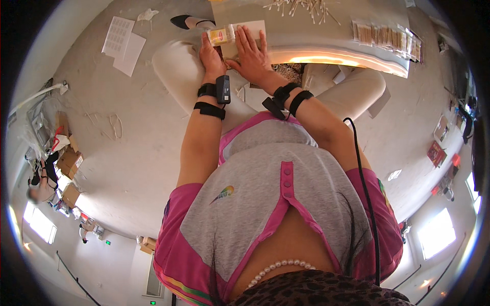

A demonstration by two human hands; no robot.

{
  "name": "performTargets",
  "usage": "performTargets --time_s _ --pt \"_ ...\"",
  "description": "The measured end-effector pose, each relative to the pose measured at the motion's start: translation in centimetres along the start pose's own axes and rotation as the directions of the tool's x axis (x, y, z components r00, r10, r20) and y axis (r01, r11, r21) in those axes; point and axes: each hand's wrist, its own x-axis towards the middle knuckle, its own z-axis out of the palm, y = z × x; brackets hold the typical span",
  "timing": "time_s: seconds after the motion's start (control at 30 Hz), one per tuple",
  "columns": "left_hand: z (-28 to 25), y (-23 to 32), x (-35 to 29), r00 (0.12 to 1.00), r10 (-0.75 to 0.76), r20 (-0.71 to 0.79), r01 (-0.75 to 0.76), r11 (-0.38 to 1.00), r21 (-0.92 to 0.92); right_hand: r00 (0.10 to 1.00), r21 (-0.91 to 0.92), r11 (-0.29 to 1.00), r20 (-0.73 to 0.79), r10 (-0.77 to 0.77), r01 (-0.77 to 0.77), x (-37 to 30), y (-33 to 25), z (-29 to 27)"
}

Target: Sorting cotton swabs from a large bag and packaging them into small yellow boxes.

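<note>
I have both hands close together at the near edge of the table (326,38), with the pack (220,36) between their fingertips at the upper middle of my view. The pack is clear with a yellow label, lying on its side, and a row of swab tips shows at its right end. My left hand (211,57) is upright at the pack's left end, its fingertips against it; I cannot tell from here whether its fingers are closed on anything. My right hand (251,55) is spread nearly flat, fingers extended over the pack's right end and the white card (258,25), thumb pointing toward the left hand, and it is not wrapped around anything. Something dark red shows between the palms, too covered for me to identify. Farther right on the table, I see loose swabs (304,8) scattered along the far side and a row of swab packets (380,35). Papers (118,38) lie on the floor at the left.
</note>
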Motion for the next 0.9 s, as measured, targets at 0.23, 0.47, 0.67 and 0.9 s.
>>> performTargets --time_s 0.23,0.47,0.67,0.9 --pt "-1.0 0.1 0.5 0.999 -0.007 -0.044 0.012 0.994 0.111 0.997 0.051 0.997 -0.053 -0.058 0.060 0.1 1.1 0.6" --pt "-0.5 0.2 -0.1 0.998 0.052 -0.035 -0.048 0.994 0.102 0.949 0.453 0.886 -0.311 0.052 0.100 0.8 2.2 1.5" --pt "-1.4 0.5 0.1 0.997 0.073 -0.003 -0.072 0.985 0.157 0.878 0.516 0.856 -0.426 0.217 0.039 2.2 1.0 2.3" --pt "-0.8 -0.4 -0.2 0.984 0.173 0.032 -0.176 0.971 0.163 0.857 0.501 0.865 -0.463 0.228 0.040 2.6 1.3 2.7"
